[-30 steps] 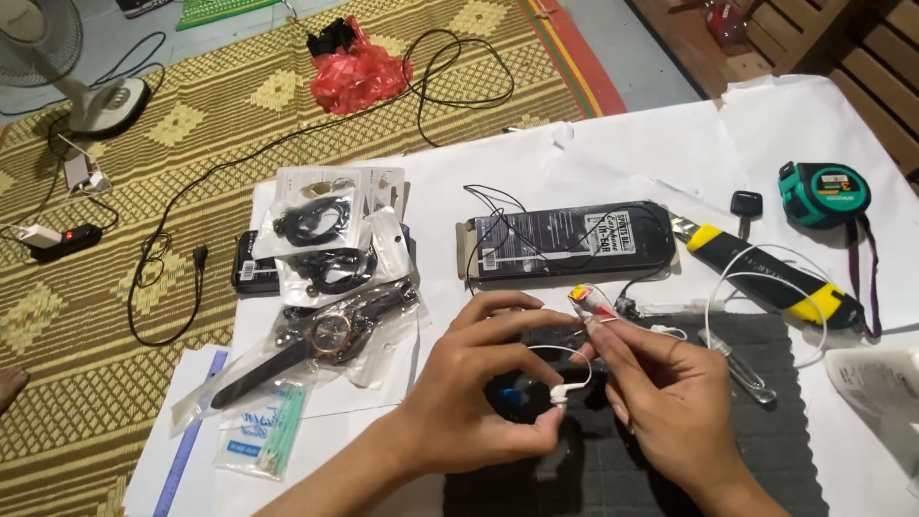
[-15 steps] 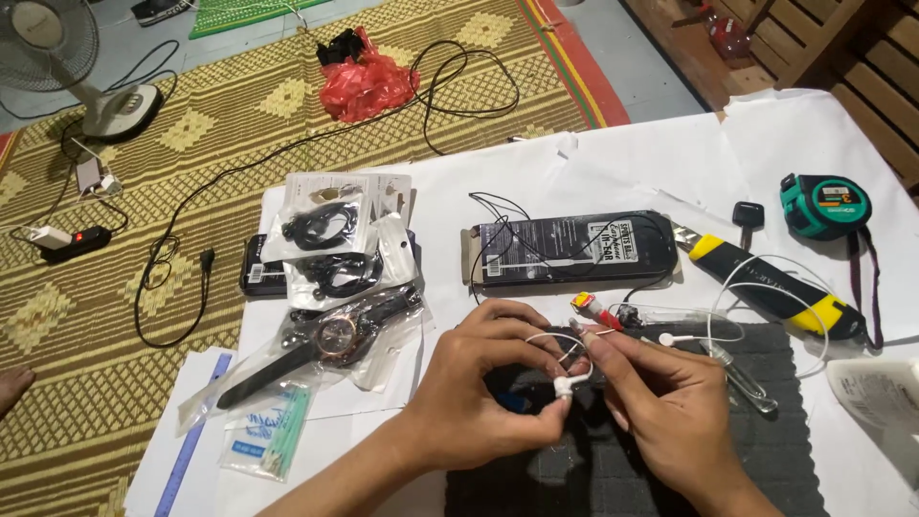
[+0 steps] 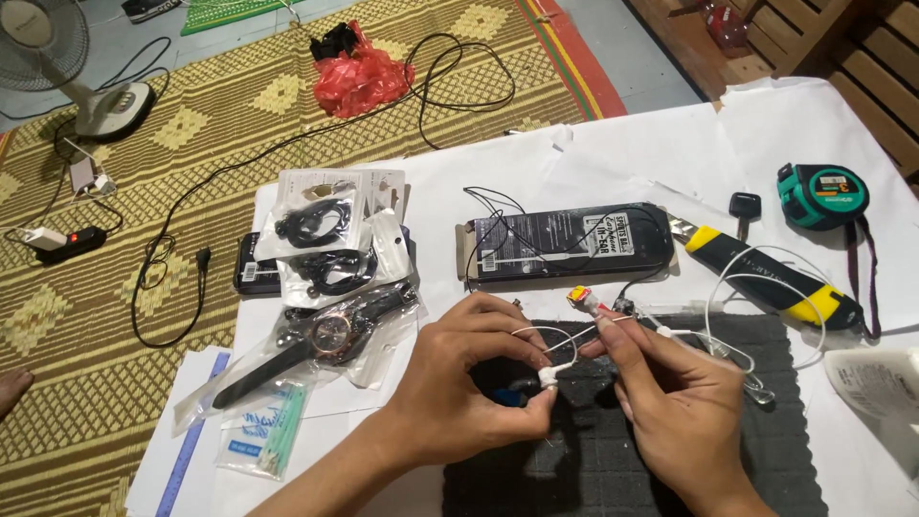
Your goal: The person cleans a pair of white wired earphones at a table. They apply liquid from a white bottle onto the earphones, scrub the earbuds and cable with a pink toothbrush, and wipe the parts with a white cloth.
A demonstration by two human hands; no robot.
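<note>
Head view: my left hand (image 3: 459,383) pinches white earbud (image 3: 548,376), right hand (image 3: 670,393) pinches its thin cable (image 3: 728,287) over dark mat (image 3: 613,460). Hard tug likely snaps wire.

Tape measure (image 3: 823,195) right of black case (image 3: 565,244).

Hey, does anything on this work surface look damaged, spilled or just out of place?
Nothing looks damaged or spilled. The oddest thing is the red plastic bag lying crumpled on the woven mat, away from the paper-covered surface.
</note>
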